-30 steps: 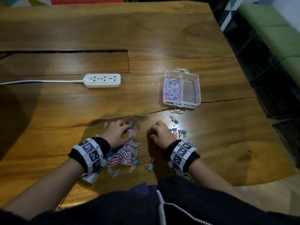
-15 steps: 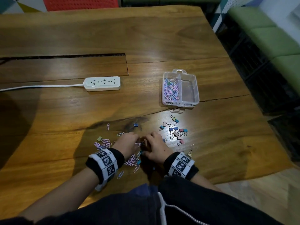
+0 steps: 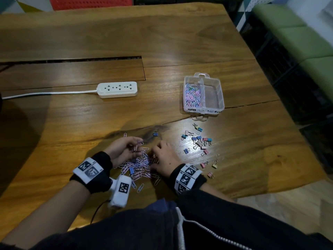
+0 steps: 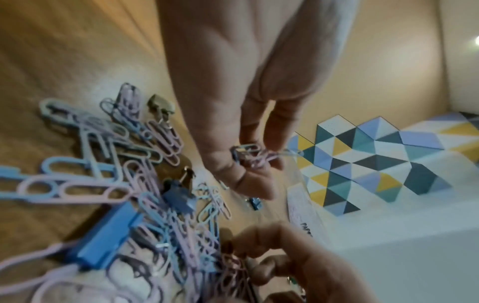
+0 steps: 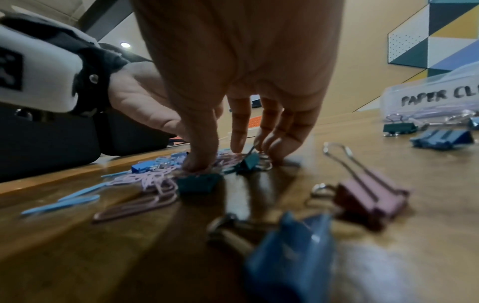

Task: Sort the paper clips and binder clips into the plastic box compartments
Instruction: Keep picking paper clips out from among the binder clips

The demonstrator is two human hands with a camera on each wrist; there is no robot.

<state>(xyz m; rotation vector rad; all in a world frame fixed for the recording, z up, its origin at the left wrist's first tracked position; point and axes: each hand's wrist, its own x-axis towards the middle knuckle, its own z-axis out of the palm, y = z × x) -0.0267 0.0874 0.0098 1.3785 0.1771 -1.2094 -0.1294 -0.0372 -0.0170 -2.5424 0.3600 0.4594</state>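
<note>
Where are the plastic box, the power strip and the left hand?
plastic box point(image 3: 222, 98), head view, right wall.
power strip point(image 3: 118, 89), head view, top face.
left hand point(image 3: 122, 149), head view, palm.

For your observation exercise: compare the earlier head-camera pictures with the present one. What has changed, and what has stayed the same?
The left hand, palm-down on the table a second ago, has lifted, turned palm-up, and pinches a few paper clips. The right hand moved left onto the paper clip pile. The plastic box, power strip and scattered binder clips look unmoved.

Office or lounge, slab wooden table point(image 3: 180, 42), power strip point(image 3: 118, 89), green sofa point(image 3: 297, 38), geometric wall panels point(image 4: 376, 155)
</note>
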